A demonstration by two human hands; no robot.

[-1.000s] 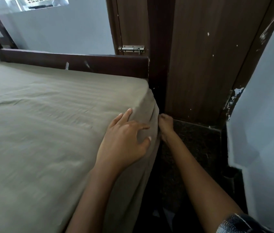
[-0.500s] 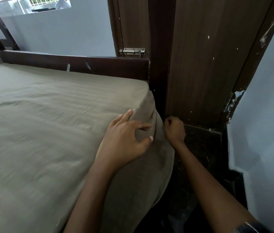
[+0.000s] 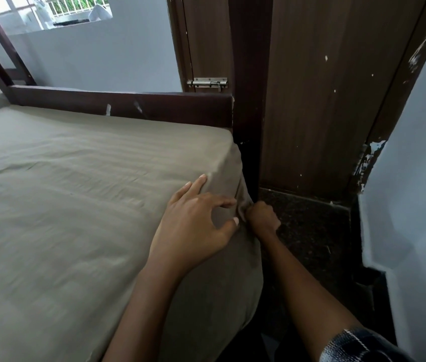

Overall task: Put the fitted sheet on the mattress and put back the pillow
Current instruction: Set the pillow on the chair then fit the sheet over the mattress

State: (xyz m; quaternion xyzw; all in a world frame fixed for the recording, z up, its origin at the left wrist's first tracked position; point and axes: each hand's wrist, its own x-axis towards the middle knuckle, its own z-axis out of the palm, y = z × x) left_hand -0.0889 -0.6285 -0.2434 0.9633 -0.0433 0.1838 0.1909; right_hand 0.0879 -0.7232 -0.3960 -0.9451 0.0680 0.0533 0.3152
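Observation:
A beige fitted sheet (image 3: 81, 194) covers the mattress top and hangs down its right side near the far corner. My left hand (image 3: 193, 226) lies flat on the sheet at the mattress edge, fingers spread, pressing the fabric. Just right of it, my right hand (image 3: 261, 216) is closed in a fist on a bunched fold of the sheet at the side of the mattress. No pillow is in view.
A dark wooden bed frame board (image 3: 128, 105) runs along the far edge of the mattress. A brown door (image 3: 324, 100) with a metal latch (image 3: 208, 82) stands close behind the corner. Dark speckled floor (image 3: 311, 231) lies in the narrow gap; a pale wall (image 3: 415, 178) is on the right.
My right hand came up from low beside the mattress and closed into a fist on the sheet's side fabric. The hanging sheet bulged outward. My left hand stayed pressed on the edge.

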